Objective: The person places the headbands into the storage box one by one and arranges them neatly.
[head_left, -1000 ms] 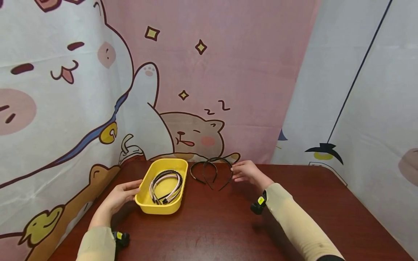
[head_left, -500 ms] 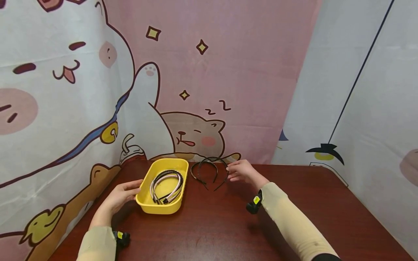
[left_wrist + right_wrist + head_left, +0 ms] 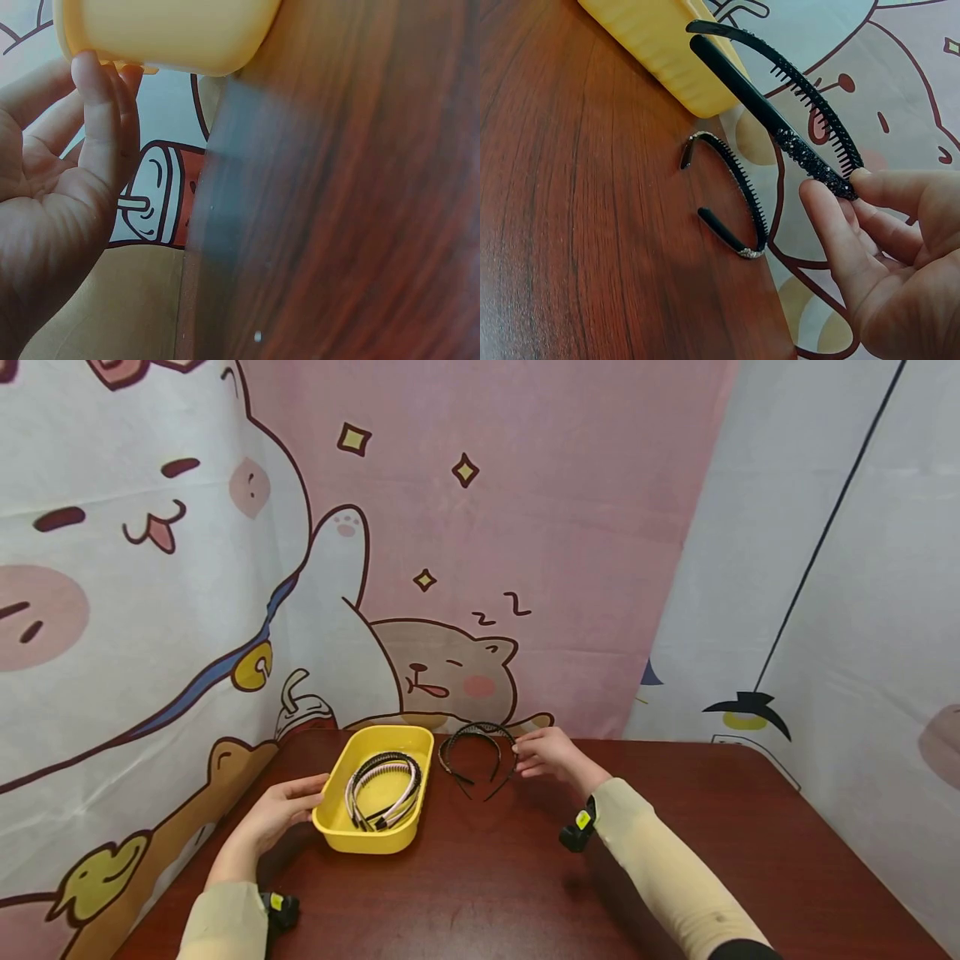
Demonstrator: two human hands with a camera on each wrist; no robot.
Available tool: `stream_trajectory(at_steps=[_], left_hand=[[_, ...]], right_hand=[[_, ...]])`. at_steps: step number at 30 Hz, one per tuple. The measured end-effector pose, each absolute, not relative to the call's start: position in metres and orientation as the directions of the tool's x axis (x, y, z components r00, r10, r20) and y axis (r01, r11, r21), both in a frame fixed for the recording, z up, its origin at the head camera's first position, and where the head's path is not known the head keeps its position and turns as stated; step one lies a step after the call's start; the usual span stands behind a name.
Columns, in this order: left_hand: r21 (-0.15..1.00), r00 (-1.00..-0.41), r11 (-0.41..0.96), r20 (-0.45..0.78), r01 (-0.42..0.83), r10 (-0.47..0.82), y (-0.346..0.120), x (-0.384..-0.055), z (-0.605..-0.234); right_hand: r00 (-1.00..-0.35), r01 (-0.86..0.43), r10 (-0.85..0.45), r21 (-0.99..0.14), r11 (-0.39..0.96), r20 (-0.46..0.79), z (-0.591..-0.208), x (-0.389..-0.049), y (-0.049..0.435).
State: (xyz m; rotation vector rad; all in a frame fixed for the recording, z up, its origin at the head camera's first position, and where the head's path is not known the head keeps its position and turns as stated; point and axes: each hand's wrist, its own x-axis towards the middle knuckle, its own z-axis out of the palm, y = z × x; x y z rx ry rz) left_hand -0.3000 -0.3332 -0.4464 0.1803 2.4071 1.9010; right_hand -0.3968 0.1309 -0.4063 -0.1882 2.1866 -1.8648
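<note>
In the head view, a yellow plastic basket [image 3: 375,842] stands on the table with several black and pale pink headbands [image 3: 413,785] inside. My left hand [image 3: 272,814] rests its fingertips against the basket's left side, fingers mostly straight; the left wrist view shows fingertips at its rim. With thumb and fingers, my right hand [image 3: 551,753] pinches a black toothed headband [image 3: 810,157] by its glittery curve, its ends pointing away from the hand. Another black headband [image 3: 739,176], with silvery decorated patches, lies on the table below it, near the back edge.
The dark red wooden table [image 3: 480,877] meets a cartoon-printed cloth [image 3: 562,568] at the back. The same kind of cloth borders both sides. A black device sits on each wrist.
My right hand has moved left with the pinched headband, which now overlaps the lying headband in the head view. The left hand and basket have stayed in place.
</note>
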Motion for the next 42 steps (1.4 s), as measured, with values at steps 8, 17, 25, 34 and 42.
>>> stream_trajectory(at_steps=[8, 17, 25, 34, 42], left_hand=[[0.971, -0.992, 0.234, 0.024, 0.053, 0.127, -0.334, -0.3, -0.449], [0.971, -0.991, 0.231, 0.028, 0.058, 0.131, -0.335, -0.3, -0.449], [0.973, -0.99, 0.221, 0.031, 0.06, 0.135, -0.335, -0.3, -0.449], [0.973, -0.992, 0.225, 0.027, 0.054, 0.122, -0.336, -0.299, -0.447], [0.973, -0.991, 0.223, 0.024, 0.052, 0.128, -0.335, -0.301, -0.447]], right_hand=[[-0.953, 0.051, -0.287, -0.987, 0.154, -0.094, -0.405, -0.398, 0.121], [-0.951, 0.047, -0.297, -0.988, 0.147, -0.09, -0.402, -0.399, 0.11], [-0.94, 0.012, -0.336, -0.989, 0.145, -0.061, -0.394, -0.396, 0.102], [-0.946, 0.051, -0.312, -0.989, 0.136, -0.091, -0.391, -0.398, 0.087], [-0.947, 0.061, -0.304, -0.986, 0.156, -0.107, -0.388, -0.395, 0.077]])
